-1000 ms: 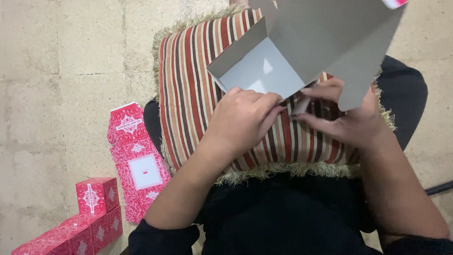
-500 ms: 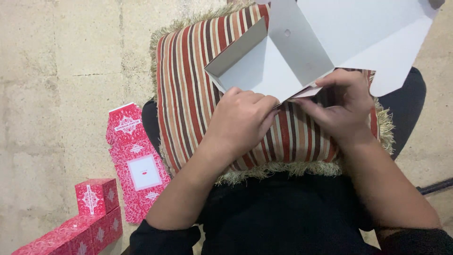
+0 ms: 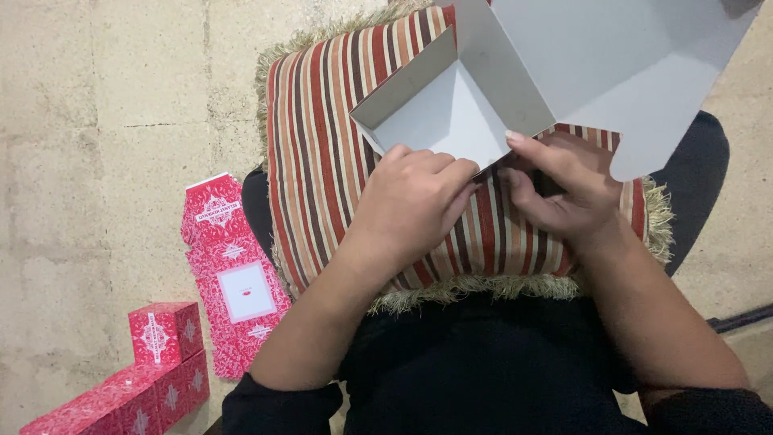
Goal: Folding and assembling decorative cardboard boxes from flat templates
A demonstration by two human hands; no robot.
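Left hand (image 3: pixel 415 197) is pinching the box (image 3: pixel 451 121) at its near edge on the cushion (image 3: pixel 322 161); right hand (image 3: pixel 564 189) is gripping the adjoining flap; keeping creases square and pressure even seems wise.

open carton (image 3: pixel 451 121) on cushion (image 3: pixel 322 161), flat cartons (image 3: pixel 229 274) on floor (image 3: pixel 97 121) to its left
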